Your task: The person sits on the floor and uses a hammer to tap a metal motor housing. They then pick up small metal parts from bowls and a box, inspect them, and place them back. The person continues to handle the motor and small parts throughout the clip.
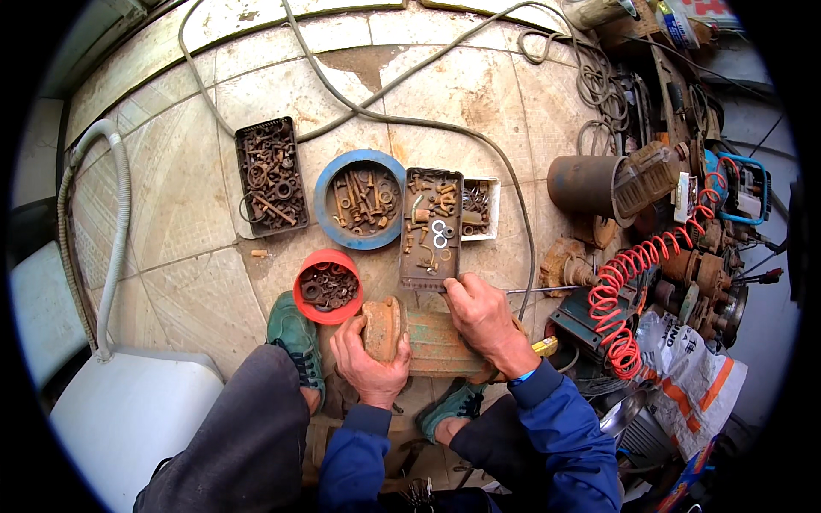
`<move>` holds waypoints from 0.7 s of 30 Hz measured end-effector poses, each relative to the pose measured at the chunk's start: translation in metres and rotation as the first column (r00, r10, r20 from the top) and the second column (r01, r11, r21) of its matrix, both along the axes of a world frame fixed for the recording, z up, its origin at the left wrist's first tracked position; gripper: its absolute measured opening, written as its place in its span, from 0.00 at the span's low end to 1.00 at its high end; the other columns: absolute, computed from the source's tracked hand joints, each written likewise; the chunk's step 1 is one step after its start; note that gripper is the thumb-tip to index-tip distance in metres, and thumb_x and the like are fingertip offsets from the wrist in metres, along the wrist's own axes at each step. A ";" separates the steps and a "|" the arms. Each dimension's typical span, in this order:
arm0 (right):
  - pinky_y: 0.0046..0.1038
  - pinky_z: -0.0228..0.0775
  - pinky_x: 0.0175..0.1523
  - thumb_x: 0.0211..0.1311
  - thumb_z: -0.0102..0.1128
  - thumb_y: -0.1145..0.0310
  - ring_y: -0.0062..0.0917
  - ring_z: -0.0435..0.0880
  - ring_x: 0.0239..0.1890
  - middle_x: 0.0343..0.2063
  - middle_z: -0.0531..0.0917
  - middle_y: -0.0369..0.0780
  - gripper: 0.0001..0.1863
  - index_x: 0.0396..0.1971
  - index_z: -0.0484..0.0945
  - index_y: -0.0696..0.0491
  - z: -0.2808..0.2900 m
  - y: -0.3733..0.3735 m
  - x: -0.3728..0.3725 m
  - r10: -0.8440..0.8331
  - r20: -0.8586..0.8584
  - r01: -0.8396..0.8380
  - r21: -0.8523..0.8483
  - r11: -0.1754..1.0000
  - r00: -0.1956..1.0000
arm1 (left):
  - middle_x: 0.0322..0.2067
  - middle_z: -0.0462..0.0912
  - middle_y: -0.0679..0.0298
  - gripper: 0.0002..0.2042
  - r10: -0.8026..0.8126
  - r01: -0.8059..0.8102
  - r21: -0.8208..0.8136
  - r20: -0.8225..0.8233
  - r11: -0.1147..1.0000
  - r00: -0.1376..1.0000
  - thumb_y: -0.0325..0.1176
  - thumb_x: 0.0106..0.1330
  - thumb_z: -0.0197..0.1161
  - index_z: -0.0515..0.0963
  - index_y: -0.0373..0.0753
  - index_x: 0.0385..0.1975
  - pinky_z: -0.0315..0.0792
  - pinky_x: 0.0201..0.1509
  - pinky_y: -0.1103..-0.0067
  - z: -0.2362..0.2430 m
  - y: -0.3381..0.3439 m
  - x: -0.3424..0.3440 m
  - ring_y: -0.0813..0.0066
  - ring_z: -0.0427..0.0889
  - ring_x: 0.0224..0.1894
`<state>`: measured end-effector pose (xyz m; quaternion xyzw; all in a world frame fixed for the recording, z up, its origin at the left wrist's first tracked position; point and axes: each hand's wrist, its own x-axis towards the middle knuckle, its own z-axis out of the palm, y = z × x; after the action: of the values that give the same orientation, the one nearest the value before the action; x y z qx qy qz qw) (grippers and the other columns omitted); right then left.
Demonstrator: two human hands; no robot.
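Note:
My left hand (372,363) is closed around a rusty round metal end piece (382,329) at the left end of a worn green metal body (436,342). My right hand (481,315) is closed at the near right corner of a dark shallow tray (425,275), its fingertips pinching the rim. Brass fittings, bolts and two pale rings (440,227) lie in that tray. A thin metal rod (543,290) points rightward beside my right hand; its other end is hidden. Just left of the end piece stands a red bowl (301,299) of rusty nuts and washers.
Beyond are a blue round pan (322,201) of bolts, a black crate (242,162) of rusty hardware and a white box (493,214). A dark cable (428,125) crosses the tiled floor. Rightward sit a metal can (577,190), a red coiled hose (611,295) and a white sack (684,376).

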<state>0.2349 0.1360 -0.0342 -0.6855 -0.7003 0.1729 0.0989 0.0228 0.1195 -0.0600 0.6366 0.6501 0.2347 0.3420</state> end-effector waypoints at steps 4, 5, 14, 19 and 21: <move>0.36 0.78 0.31 0.57 0.62 0.77 0.35 0.82 0.30 0.27 0.73 0.41 0.08 0.37 0.77 0.55 0.000 0.000 0.000 -0.001 0.001 0.001 -0.003 1.000 1.000 | 0.49 0.77 0.47 0.33 -0.005 0.005 0.000 0.000 1.000 1.000 0.52 0.59 0.74 0.74 0.31 0.54 0.68 0.60 0.56 0.000 0.000 0.000 0.45 0.75 0.53; 0.36 0.78 0.31 0.57 0.62 0.77 0.35 0.82 0.30 0.27 0.73 0.41 0.08 0.37 0.77 0.55 -0.001 0.000 0.000 -0.002 0.003 0.002 -0.005 1.000 1.000 | 0.50 0.77 0.47 0.32 -0.004 0.004 -0.004 -0.002 1.000 1.000 0.49 0.57 0.75 0.74 0.32 0.54 0.69 0.60 0.55 0.001 0.000 0.000 0.45 0.75 0.54; 0.36 0.78 0.31 0.56 0.62 0.77 0.35 0.82 0.29 0.27 0.73 0.41 0.09 0.38 0.78 0.55 -0.001 0.000 0.000 0.002 -0.003 -0.002 -0.002 1.000 1.000 | 0.48 0.77 0.47 0.33 -0.006 0.006 0.012 -0.009 1.000 1.000 0.52 0.59 0.74 0.74 0.31 0.53 0.68 0.60 0.56 -0.001 0.001 0.001 0.45 0.75 0.53; 0.35 0.78 0.31 0.56 0.62 0.77 0.35 0.82 0.29 0.27 0.73 0.41 0.09 0.39 0.78 0.56 -0.001 0.000 0.000 0.009 0.006 -0.009 -0.002 1.000 1.000 | 0.48 0.77 0.47 0.33 -0.007 0.007 0.007 -0.015 1.000 1.000 0.52 0.59 0.73 0.73 0.32 0.53 0.69 0.60 0.56 -0.001 0.000 0.000 0.45 0.75 0.53; 0.35 0.78 0.31 0.56 0.63 0.77 0.35 0.82 0.29 0.27 0.73 0.41 0.09 0.39 0.78 0.55 -0.002 -0.001 0.001 0.010 0.005 -0.010 0.000 1.000 1.000 | 0.48 0.76 0.47 0.32 -0.011 0.011 0.002 -0.016 1.000 1.000 0.52 0.59 0.73 0.73 0.32 0.53 0.69 0.59 0.56 -0.002 0.000 0.000 0.46 0.75 0.53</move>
<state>0.2354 0.1350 -0.0367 -0.6825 -0.7039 0.1717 0.0965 0.0225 0.1191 -0.0616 0.6422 0.6492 0.2285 0.3375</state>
